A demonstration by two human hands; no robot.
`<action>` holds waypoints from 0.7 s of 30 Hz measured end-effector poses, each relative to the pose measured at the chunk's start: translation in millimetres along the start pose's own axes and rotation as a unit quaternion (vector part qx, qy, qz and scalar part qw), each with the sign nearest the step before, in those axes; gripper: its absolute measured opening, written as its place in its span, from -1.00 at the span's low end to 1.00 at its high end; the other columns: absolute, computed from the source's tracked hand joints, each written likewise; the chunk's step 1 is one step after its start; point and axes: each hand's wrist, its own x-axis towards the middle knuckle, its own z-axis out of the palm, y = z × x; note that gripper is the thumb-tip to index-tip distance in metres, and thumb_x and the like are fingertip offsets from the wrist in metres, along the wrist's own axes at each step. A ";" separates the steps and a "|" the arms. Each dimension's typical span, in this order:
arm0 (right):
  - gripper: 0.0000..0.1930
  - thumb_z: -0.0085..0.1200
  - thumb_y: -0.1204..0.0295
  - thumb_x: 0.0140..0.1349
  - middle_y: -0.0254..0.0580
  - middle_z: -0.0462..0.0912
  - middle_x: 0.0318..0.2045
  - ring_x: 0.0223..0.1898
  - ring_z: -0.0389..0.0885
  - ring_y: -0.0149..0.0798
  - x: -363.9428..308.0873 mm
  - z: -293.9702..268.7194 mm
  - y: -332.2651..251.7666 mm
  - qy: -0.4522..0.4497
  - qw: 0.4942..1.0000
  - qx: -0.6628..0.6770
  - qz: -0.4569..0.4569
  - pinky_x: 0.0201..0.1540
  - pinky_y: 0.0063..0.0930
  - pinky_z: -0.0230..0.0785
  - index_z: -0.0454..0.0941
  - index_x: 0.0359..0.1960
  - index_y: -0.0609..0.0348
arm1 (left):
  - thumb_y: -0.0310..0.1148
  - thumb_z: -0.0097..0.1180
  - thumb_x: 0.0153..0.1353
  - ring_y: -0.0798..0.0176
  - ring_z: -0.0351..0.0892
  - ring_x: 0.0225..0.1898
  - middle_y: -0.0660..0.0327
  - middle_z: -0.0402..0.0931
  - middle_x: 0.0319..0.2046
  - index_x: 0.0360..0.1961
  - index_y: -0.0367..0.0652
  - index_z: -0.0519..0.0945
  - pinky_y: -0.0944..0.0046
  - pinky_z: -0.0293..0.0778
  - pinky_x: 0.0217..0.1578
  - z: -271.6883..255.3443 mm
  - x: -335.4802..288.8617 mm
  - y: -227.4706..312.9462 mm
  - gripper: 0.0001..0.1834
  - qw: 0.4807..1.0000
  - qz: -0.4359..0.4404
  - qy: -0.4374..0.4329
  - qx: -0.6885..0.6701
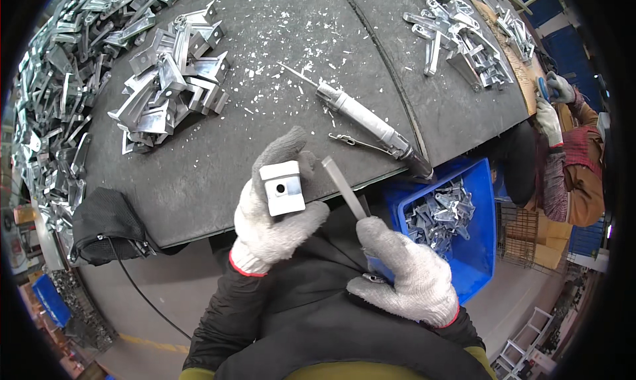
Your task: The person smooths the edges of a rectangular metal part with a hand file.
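Note:
My left hand (257, 214), in a white and grey work glove, grips a small silver metal bracket (291, 200) with a round dark hole in its face. A flat, narrow metal file (344, 189) points up from my right hand (421, 277), which is gloved the same way and closed round its blue handle. The file's tip is to the right of the bracket, apart from it. Ahead on the dark table lies a silver pneumatic tool (361, 118) with a thin pointed bit. Beside it is a small metal clip-like piece (358, 143).
Metal brackets are heaped at centre left (169, 82), far left (63, 108) and upper right (457, 36). Metal chips (275, 32) litter the table (218, 168). A blue bin (482, 247) of parts stands below its edge. At the right, a co-worker's gloved hands (548, 118) work.

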 end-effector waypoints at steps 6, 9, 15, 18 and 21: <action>-0.14 0.62 0.27 -0.06 0.05 0.70 0.05 -0.13 0.80 -0.11 -6.6 3.1 6.3 -0.006 0.999 0.022 0.038 -0.12 -0.36 0.67 0.48 0.31 0.25 | -0.72 0.43 -0.03 0.18 0.62 0.06 0.06 0.54 0.03 -0.08 -0.31 0.60 0.23 0.63 0.08 -14.4 5.2 -13.8 -0.55 0.980 0.151 -0.038 0.123; -0.14 0.61 0.22 -0.07 -0.01 0.73 -0.06 -0.19 0.79 -0.08 -6.7 4.1 4.5 -0.002 1.000 0.003 0.009 -0.20 -0.33 0.64 0.49 0.30 0.22 | -0.71 0.41 0.00 0.20 0.65 -0.02 0.04 0.59 -0.04 -0.11 -0.35 0.60 0.25 0.65 -0.02 -5.5 -0.4 -17.4 -0.61 0.991 0.092 0.001 0.094; -0.32 0.51 0.10 0.01 -0.16 0.67 -0.33 -0.39 0.73 -0.04 -12.7 7.3 4.1 -0.045 0.997 -0.055 0.039 -0.37 -0.22 0.56 0.61 0.19 0.02 | -0.67 0.37 0.07 0.23 0.68 -0.10 0.06 0.69 -0.10 -0.01 -0.38 0.68 0.27 0.59 -0.05 7.3 8.5 -20.7 -0.61 0.972 0.143 -0.008 0.186; -0.38 0.49 0.06 0.04 -0.18 0.63 -0.38 -0.45 0.70 -0.05 -21.9 11.8 2.5 -0.057 0.991 -0.115 0.049 -0.41 -0.22 0.55 0.65 0.16 -0.10 | -0.68 0.36 0.06 0.22 0.68 -0.07 0.05 0.69 -0.07 -0.01 -0.37 0.68 0.27 0.58 -0.01 11.5 6.7 -29.2 -0.60 0.980 0.143 0.061 0.128; -0.40 0.48 0.03 0.04 -0.19 0.61 -0.40 -0.48 0.68 -0.07 -23.8 14.6 7.4 -0.053 0.989 -0.135 0.038 -0.44 -0.23 0.54 0.67 0.16 -0.17 | -0.67 0.37 0.07 0.23 0.68 -0.05 0.06 0.69 -0.06 -0.02 -0.36 0.68 0.27 0.58 0.00 11.5 5.8 -31.8 -0.61 0.976 0.158 0.042 0.144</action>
